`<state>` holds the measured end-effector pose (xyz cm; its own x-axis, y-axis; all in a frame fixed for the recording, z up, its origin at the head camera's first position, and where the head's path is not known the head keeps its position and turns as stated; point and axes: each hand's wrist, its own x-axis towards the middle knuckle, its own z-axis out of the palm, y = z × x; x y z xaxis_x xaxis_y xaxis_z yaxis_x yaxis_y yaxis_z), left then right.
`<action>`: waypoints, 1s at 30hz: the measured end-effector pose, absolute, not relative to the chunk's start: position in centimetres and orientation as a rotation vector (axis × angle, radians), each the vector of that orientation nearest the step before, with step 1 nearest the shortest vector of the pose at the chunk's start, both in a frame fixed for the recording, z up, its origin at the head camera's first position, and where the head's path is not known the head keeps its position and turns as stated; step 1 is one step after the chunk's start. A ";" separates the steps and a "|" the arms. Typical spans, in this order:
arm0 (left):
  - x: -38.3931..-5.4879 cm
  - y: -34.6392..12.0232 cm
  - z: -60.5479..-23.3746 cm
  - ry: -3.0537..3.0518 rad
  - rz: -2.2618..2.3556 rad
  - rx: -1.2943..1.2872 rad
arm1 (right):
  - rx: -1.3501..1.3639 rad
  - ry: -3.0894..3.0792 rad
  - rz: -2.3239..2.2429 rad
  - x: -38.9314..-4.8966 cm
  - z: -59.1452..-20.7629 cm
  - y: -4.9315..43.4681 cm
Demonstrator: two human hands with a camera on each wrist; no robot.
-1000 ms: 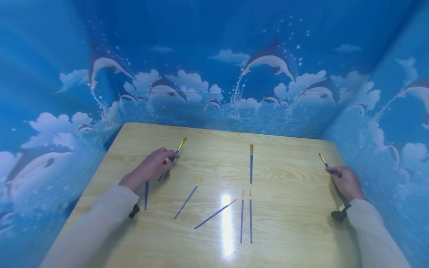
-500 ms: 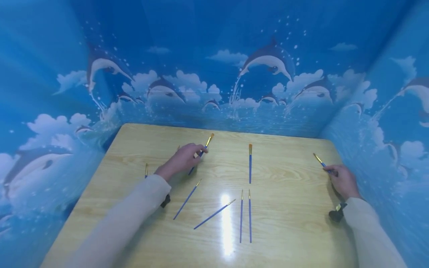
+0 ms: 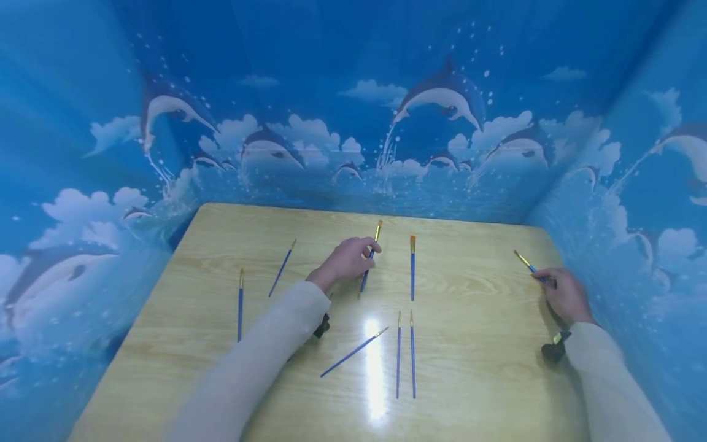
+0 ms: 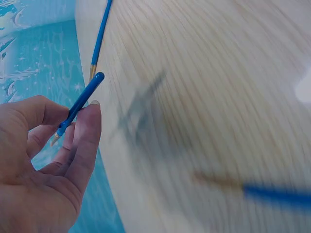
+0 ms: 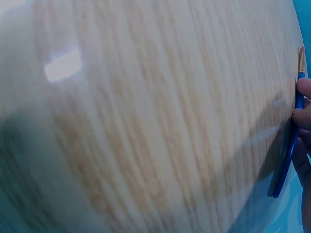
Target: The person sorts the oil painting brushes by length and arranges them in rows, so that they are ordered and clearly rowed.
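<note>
My left hand (image 3: 348, 259) pinches a flat-tipped paintbrush (image 3: 364, 282) between thumb and fingers, above the back middle of the table. In the left wrist view its blue handle (image 4: 83, 101) sticks up past the fingertips, and its shadow falls on the wood. To the right of that hand lies another flat paintbrush (image 3: 412, 270), bristles toward the back edge. At the table's right side, my right hand (image 3: 566, 296) holds a third paintbrush (image 3: 523, 259), bristles pointing back and left. The right wrist view shows this brush's handle (image 5: 287, 167) low against the table, with only part of the hand visible.
Two thin paintbrushes (image 3: 398, 362) lie side by side near the middle. A slanted thin brush (image 3: 353, 352) is left of them. Farther left are two more brushes (image 3: 283, 268). Another brush (image 4: 277, 194) is mostly hidden under the left forearm. Dolphin-print curtains (image 3: 309, 178) border the wooden table (image 3: 475, 344).
The left hand has carried its paintbrush rightward, uncovering a brush at the left, and its forearm now covers a slanted one. My right hand stays nearly still, gripping its brush.
</note>
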<state>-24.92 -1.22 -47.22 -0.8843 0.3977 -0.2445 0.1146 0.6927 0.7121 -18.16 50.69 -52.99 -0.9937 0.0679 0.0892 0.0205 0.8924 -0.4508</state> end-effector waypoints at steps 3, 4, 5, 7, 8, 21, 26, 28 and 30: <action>-24.9 0.1 -47.7 2.470 1.101 0.370 | -0.059 -2.953 0.690 -18.2 -52.9 50.8; -24.8 0.6 -47.8 2.464 1.109 0.369 | -0.053 -2.949 0.686 -18.2 -52.9 50.8; -24.8 0.9 -47.9 2.461 1.111 0.368 | -0.049 -2.946 0.681 -18.3 -53.0 50.9; -24.8 1.7 -48.2 2.457 1.105 0.360 | -0.043 -2.939 0.674 -18.3 -53.0 50.8; -24.8 2.0 -48.4 2.453 1.100 0.342 | -0.037 -2.935 0.669 -18.3 -53.0 50.8; -24.6 5.3 -49.7 2.493 1.047 0.330 | -0.014 -2.911 0.650 -18.4 -53.1 49.9; -24.0 5.9 -50.1 2.610 0.903 0.365 | -0.052 -2.935 0.655 -18.3 -53.0 49.7; -23.8 6.1 -50.2 2.626 0.875 0.367 | -0.066 -2.941 0.657 -18.2 -53.0 49.7; -23.7 6.2 -50.2 2.631 0.870 0.377 | -0.075 -2.941 0.659 -18.0 -53.1 49.7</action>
